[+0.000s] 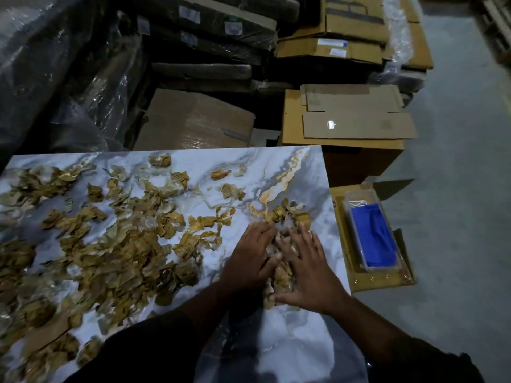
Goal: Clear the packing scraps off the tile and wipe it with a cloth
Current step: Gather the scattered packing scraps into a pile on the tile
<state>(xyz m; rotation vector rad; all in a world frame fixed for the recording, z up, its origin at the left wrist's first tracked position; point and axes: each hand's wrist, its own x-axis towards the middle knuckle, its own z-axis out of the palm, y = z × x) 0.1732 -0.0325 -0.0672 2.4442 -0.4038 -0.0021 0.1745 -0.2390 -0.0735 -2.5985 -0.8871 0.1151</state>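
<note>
Small scrap clump (279,272) being corralled between left hand (250,257) and right hand (305,268), fingers flat, nothing clenched, likely for scooping. Packing scraps (110,244) being left strewn across tile (298,167). Blue cloth (372,239) being kept boxed beside tile for wiping.

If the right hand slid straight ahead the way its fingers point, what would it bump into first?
Probably the clump of brown packing scraps just beyond the right hand, near the tile and its gold vein. Depth is hard to judge.
</note>
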